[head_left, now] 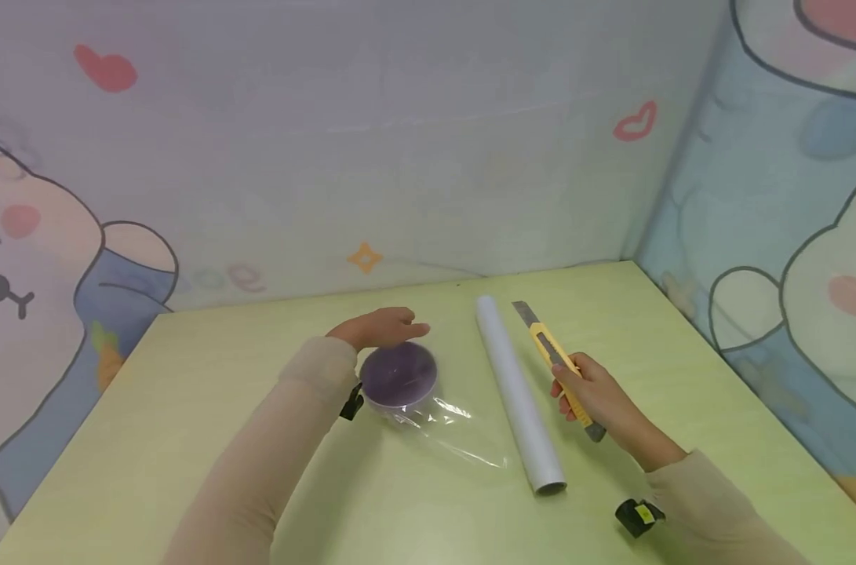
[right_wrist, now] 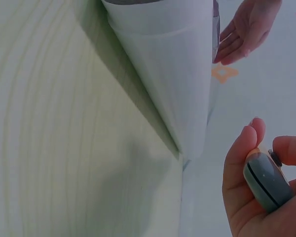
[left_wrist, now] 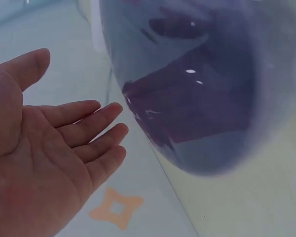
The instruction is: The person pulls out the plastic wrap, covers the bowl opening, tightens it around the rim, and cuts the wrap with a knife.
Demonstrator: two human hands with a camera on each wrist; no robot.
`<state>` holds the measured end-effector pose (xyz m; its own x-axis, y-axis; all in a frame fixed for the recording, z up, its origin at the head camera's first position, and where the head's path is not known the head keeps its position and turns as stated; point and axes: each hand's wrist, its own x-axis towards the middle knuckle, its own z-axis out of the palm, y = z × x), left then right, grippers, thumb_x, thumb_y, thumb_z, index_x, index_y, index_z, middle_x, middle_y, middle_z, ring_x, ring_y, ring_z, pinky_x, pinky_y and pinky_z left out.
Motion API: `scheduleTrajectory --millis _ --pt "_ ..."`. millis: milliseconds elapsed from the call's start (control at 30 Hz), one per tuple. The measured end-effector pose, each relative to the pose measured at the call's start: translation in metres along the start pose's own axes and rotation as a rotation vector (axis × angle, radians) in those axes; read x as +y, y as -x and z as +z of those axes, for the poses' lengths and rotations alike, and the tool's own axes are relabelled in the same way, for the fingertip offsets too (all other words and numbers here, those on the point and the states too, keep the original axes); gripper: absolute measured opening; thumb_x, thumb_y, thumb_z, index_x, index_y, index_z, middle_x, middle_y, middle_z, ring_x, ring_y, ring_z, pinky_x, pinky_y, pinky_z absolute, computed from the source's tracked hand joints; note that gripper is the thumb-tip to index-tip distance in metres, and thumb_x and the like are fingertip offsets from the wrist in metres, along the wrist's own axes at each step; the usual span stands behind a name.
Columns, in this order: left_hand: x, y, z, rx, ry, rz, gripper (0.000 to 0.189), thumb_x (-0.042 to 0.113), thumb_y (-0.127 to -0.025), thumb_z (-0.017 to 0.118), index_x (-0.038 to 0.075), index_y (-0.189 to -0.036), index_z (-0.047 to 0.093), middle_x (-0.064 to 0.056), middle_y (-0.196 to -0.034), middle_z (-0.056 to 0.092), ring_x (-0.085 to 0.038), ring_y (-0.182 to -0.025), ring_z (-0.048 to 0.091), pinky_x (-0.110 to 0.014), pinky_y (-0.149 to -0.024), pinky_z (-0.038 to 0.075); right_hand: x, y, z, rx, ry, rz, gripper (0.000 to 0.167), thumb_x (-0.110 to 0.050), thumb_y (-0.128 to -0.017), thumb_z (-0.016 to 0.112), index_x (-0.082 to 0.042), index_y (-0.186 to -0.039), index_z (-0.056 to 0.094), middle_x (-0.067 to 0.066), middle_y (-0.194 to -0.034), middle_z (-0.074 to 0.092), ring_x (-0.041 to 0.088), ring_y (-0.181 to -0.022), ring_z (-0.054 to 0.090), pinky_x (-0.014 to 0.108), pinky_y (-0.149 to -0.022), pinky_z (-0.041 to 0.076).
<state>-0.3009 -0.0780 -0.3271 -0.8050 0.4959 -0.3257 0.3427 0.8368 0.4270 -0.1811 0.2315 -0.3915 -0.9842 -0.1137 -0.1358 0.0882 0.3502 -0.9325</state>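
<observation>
My right hand (head_left: 600, 396) grips a yellow utility knife (head_left: 551, 349) with a dark butt end, its blade extended and pointing away to the upper left. In the right wrist view, thumb and fingers wrap round the knife's grey end (right_wrist: 269, 181). My left hand (head_left: 381, 328) has its fingers extended and thumb apart, just beyond a round, shiny purple-topped thing (head_left: 399, 374) with clear plastic film (head_left: 463, 431) trailing off to the right. The left wrist view has the fingertips close beside its glossy purple surface (left_wrist: 197, 98). A long white roll (head_left: 519, 392) lies between the hands.
Everything lies on a pale green table (head_left: 187, 439). Cartoon-printed walls (head_left: 428, 157) stand behind it and at both sides. A small black device (head_left: 639, 516) is strapped at the right wrist, another (head_left: 353, 402) at the left.
</observation>
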Motion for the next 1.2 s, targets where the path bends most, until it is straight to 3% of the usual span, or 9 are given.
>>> scheduleTrajectory --millis 100,200,400,600,800,933,1067,1200 --pt "0.004 -0.009 -0.004 -0.034 -0.024 -0.041 0.052 0.045 -0.096 0.037 0.002 -0.123 0.046 -0.012 -0.128 0.048 -0.025 -0.120 0.045 -0.039 -0.098 0.037 0.001 0.001 0.004 -0.022 -0.009 -0.004 0.040 -0.033 -0.098 0.043 0.004 -0.112 0.038 0.012 -0.083 0.057 0.016 -0.059 0.054 0.034 -0.056 0.051" --pt "0.005 -0.015 -0.006 -0.054 -0.061 -0.088 0.060 0.044 -0.097 0.035 0.002 -0.140 0.033 -0.012 -0.148 0.032 -0.028 -0.137 0.027 -0.042 -0.111 0.025 0.001 0.001 0.008 -0.042 -0.014 -0.004 0.040 -0.033 -0.098 0.043 0.004 -0.111 0.038 0.015 -0.084 0.057 0.016 -0.058 0.054 0.034 -0.056 0.051" --pt "0.007 -0.025 -0.004 -0.085 -0.132 -0.120 0.058 0.040 -0.098 0.034 0.000 -0.141 0.031 -0.014 -0.148 0.031 -0.030 -0.137 0.028 -0.043 -0.111 0.026 0.002 0.000 0.015 -0.071 -0.032 -0.008 0.036 -0.030 -0.098 0.044 0.004 -0.110 0.038 0.014 -0.085 0.057 0.015 -0.059 0.053 0.032 -0.056 0.050" --pt "0.012 -0.033 0.003 -0.090 -0.159 -0.200 0.058 0.038 -0.099 0.035 0.006 -0.145 0.024 -0.010 -0.151 0.025 -0.028 -0.139 0.023 -0.043 -0.113 0.020 0.000 0.000 0.022 -0.113 -0.050 -0.001 0.037 -0.030 -0.098 0.044 0.004 -0.112 0.038 0.014 -0.087 0.056 0.016 -0.061 0.054 0.032 -0.057 0.050" --pt "0.017 -0.043 0.014 -0.108 -0.200 -0.184 0.055 0.032 -0.099 0.036 0.005 -0.145 0.024 -0.012 -0.150 0.027 -0.029 -0.139 0.024 -0.043 -0.113 0.020 -0.002 0.001 0.024 -0.143 -0.041 -0.002 0.034 -0.028 -0.098 0.044 0.003 -0.111 0.038 0.010 -0.087 0.056 0.015 -0.062 0.053 0.031 -0.058 0.050" --pt "0.019 -0.047 0.020 -0.071 -0.200 -0.162 0.048 0.024 -0.099 0.037 0.001 -0.141 0.031 -0.014 -0.146 0.035 -0.027 -0.132 0.037 -0.042 -0.110 0.029 -0.004 0.000 0.023 -0.152 -0.021 -0.006 0.029 -0.022 -0.098 0.042 0.002 -0.112 0.036 0.013 -0.091 0.056 0.017 -0.062 0.053 0.031 -0.057 0.048" --pt "0.024 -0.053 0.022 -0.003 -0.212 -0.162 0.039 0.019 -0.099 0.038 0.000 -0.133 0.042 -0.013 -0.136 0.047 -0.024 -0.115 0.048 -0.039 -0.102 0.038 -0.009 -0.003 0.023 -0.147 0.004 -0.006 0.030 -0.018 -0.096 0.043 0.004 -0.115 0.035 0.015 -0.094 0.057 0.017 -0.064 0.054 0.032 -0.059 0.048" --pt "0.026 -0.061 0.024 0.065 -0.272 -0.148 0.026 0.014 -0.097 0.042 -0.001 -0.113 0.056 -0.011 -0.109 0.060 -0.019 -0.088 0.054 -0.032 -0.085 0.046 -0.015 -0.009 0.026 -0.141 0.018 0.003 0.029 -0.014 -0.094 0.042 0.005 -0.115 0.036 0.014 -0.095 0.058 0.017 -0.066 0.056 0.032 -0.062 0.050"
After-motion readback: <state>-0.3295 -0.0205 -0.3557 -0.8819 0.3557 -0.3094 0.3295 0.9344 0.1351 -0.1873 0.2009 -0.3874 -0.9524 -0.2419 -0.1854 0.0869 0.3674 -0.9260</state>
